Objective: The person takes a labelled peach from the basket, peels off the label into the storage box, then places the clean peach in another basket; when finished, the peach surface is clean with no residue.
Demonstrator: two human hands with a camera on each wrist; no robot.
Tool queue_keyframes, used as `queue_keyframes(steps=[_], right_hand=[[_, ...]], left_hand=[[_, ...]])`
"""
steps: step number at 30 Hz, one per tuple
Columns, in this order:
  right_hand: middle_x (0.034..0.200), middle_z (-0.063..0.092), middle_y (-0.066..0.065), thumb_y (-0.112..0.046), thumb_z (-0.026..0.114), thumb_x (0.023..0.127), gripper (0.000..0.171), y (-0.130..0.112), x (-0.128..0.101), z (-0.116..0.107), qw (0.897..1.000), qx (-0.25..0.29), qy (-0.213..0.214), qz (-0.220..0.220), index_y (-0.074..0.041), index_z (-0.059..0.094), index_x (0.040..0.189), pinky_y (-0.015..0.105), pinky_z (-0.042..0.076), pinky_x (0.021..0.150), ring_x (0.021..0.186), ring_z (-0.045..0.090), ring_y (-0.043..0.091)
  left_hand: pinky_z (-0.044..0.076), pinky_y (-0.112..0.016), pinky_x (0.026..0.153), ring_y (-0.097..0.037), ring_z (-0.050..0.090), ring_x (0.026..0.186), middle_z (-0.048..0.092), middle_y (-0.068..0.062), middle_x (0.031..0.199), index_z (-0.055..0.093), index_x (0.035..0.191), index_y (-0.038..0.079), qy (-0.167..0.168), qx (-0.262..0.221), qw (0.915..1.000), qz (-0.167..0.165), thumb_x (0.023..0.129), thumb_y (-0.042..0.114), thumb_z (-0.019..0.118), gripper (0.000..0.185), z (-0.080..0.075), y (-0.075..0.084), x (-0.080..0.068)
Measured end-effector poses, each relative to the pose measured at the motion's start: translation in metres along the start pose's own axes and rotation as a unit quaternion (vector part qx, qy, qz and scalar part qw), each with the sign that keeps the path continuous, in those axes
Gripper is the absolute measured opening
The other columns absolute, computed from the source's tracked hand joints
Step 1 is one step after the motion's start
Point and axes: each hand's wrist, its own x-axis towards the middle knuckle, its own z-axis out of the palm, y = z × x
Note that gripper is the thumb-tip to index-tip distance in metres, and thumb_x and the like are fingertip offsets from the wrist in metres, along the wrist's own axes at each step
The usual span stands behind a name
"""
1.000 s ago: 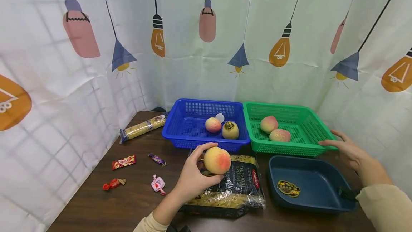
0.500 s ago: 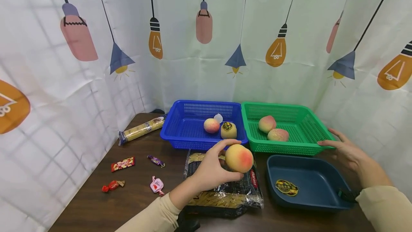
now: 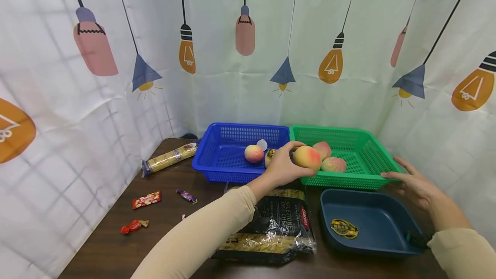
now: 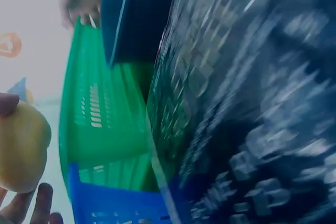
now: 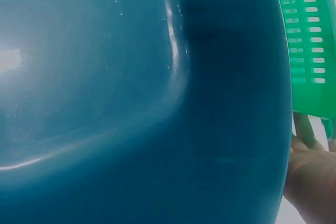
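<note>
Carried from above the pasta bag (image 3: pixel 271 227) to the green basket (image 3: pixel 372 175) rim, peach (image 3: pixel 307 157) gripped by left fingers (image 3: pixel 296 144), right fingers (image 3: pixel 393 175) flat against that basket.

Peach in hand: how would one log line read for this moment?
left hand holds peach | over green basket rim | right hand on basket

My head camera looks forward and down across the desk (image 3: pixel 116 244). My left wrist camera, blurred, sits close over the green basket (image 4: pixel 100 124); my right wrist camera presses near the dark tray (image 5: pixel 131 103), sharing that basket's edge.
</note>
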Motion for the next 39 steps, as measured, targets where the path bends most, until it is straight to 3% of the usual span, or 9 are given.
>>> queue_keyframes(steps=[7,14,21,24,26,28,30,31,39], right_hand=[[0.18,-0.012,0.037,-0.029,0.064,0.114,0.109,0.001,0.0,0.001,1.0,0.004,0.0,-0.003,-0.033,-0.027,0.173,0.022,0.058,0.091,0.106,0.07,-0.004],[0.179,-0.017,0.036,-0.027,0.065,0.114,0.109,-0.001,-0.001,0.001,1.0,0.016,0.002,-0.002,-0.037,-0.026,0.173,0.022,0.06,0.092,0.105,0.07,-0.004],[0.18,-0.014,0.037,-0.026,0.065,0.114,0.11,-0.003,-0.003,0.004,1.0,0.017,0.0,-0.001,-0.032,-0.028,0.173,0.022,0.06,0.091,0.105,0.072,-0.001],[0.18,-0.009,0.037,-0.03,0.064,0.114,0.11,-0.007,-0.005,0.006,1.0,-0.005,0.014,0.005,-0.026,-0.028,0.173,0.026,0.059,0.095,0.115,0.073,0.011],[0.181,-0.015,0.035,-0.033,0.064,0.114,0.109,-0.012,-0.007,0.009,0.999,-0.036,0.029,0.007,-0.02,-0.026,0.174,0.038,0.056,0.107,0.138,0.065,0.031],[0.18,-0.02,0.033,-0.037,0.064,0.113,0.108,-0.018,-0.011,0.014,0.996,-0.08,0.05,0.002,-0.014,-0.022,0.175,0.058,0.049,0.118,0.159,0.039,0.053],[0.179,-0.025,0.032,-0.04,0.065,0.113,0.107,-0.024,-0.015,0.021,0.99,-0.121,0.077,-0.007,-0.01,-0.016,0.177,0.075,0.037,0.122,0.164,0.008,0.065],[0.179,-0.026,0.033,-0.041,0.065,0.112,0.106,-0.027,-0.017,0.024,0.985,-0.143,0.091,-0.015,-0.008,-0.012,0.177,0.081,0.032,0.121,0.162,0.002,0.069],[0.177,-0.01,0.044,-0.048,0.063,0.112,0.095,-0.041,-0.036,0.049,0.946,-0.25,0.195,-0.064,0.004,0.015,0.175,0.092,0.027,0.112,0.159,0.001,0.073]], left_hand=[[0.059,-0.037,0.091,-0.017,0.067,0.115,0.07,0.001,0.142,0.063,0.148,0.029,0.018,0.068,0.997,-0.032,0.081,0.036,0.098,0.076,0.008,-0.001,0.027],[0.03,-0.063,0.118,-0.024,0.057,0.119,0.074,0.003,0.128,0.064,0.146,0.031,0.019,0.136,0.9895,-0.044,0.082,0.041,0.097,0.072,0.024,0.0,0.038],[0.03,-0.054,0.107,-0.026,0.05,0.128,0.069,0.006,0.145,0.065,0.149,0.032,-0.004,0.173,0.9839,-0.044,0.084,0.043,0.096,0.072,0.034,0.004,0.038],[0.029,-0.052,0.103,-0.026,0.047,0.128,0.067,0.006,0.148,0.065,0.149,0.035,-0.012,0.181,0.9826,-0.04,0.085,0.045,0.094,0.071,0.033,0.004,0.037],[0.03,-0.054,0.106,-0.026,0.047,0.13,0.066,0.007,0.15,0.065,0.148,0.036,-0.017,0.181,0.9825,-0.041,0.085,0.047,0.093,0.069,0.031,0.004,0.035],[0.031,-0.059,0.113,-0.026,0.046,0.135,0.064,0.008,0.154,0.065,0.148,0.036,-0.022,0.181,0.9823,-0.043,0.086,0.051,0.091,0.069,0.028,0.003,0.034],[0.029,-0.065,0.121,-0.028,0.044,0.142,0.06,0.008,0.16,0.065,0.149,0.035,-0.029,0.182,0.9819,-0.045,0.087,0.054,0.089,0.069,0.025,0.002,0.032],[0.028,-0.068,0.123,-0.029,0.043,0.146,0.058,0.009,0.162,0.065,0.149,0.035,-0.032,0.183,0.9815,-0.045,0.088,0.055,0.088,0.069,0.022,0.002,0.032],[0.032,-0.066,0.116,-0.033,0.04,0.152,0.054,0.004,0.166,0.063,0.151,0.034,-0.045,0.181,0.9812,-0.05,0.091,0.061,0.084,0.07,-0.002,0.002,0.027]])
